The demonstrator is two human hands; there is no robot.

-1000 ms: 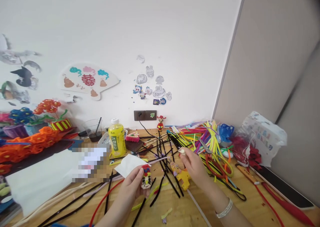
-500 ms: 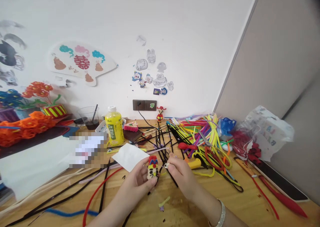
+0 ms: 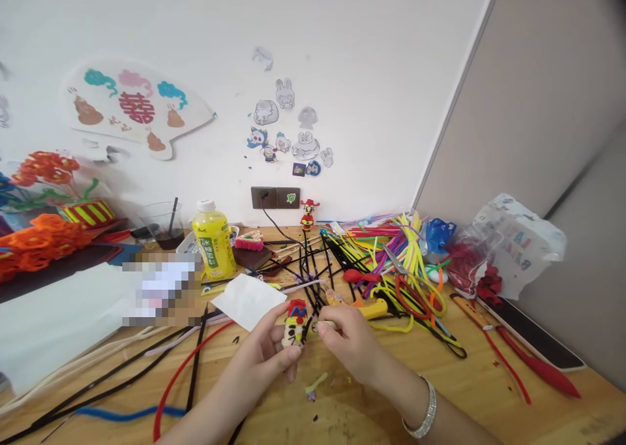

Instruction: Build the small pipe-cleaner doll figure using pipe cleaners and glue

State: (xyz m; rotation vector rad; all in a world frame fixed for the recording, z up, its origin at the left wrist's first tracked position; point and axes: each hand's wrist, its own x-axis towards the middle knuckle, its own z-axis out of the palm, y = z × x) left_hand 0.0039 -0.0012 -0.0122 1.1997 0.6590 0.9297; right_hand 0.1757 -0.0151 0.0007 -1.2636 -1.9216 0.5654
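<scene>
Upright between the fingers and thumb of my left hand (image 3: 270, 349) is a small figure (image 3: 295, 327). It has a red and blue top, a yellow band and a cream face with black marks. Just to its right, my right hand (image 3: 347, 340) is closed in a pinch on a small whitish loop-like piece (image 3: 317, 326), mostly covered by the fingers. The piece is close to the figure's side; whether they touch I cannot tell. Below the hands, a yellow-green scrap (image 3: 315, 383) lies on the wooden table (image 3: 391, 412).
Black fuzzy stems (image 3: 306, 256) cross behind the hands. Bundled coloured stems (image 3: 391, 236), scissors (image 3: 395, 260) and a yellow-handled tool (image 3: 374, 310) lie to the right. White paper (image 3: 249, 300) and a yellow drink bottle (image 3: 214, 243) are at left. A red-hatted figure (image 3: 308, 214) stands by the wall.
My right hand has moved closer to the figure and turned, bringing the whitish piece near its side. My left hand still holds the figure. The camera view has shifted slightly.
</scene>
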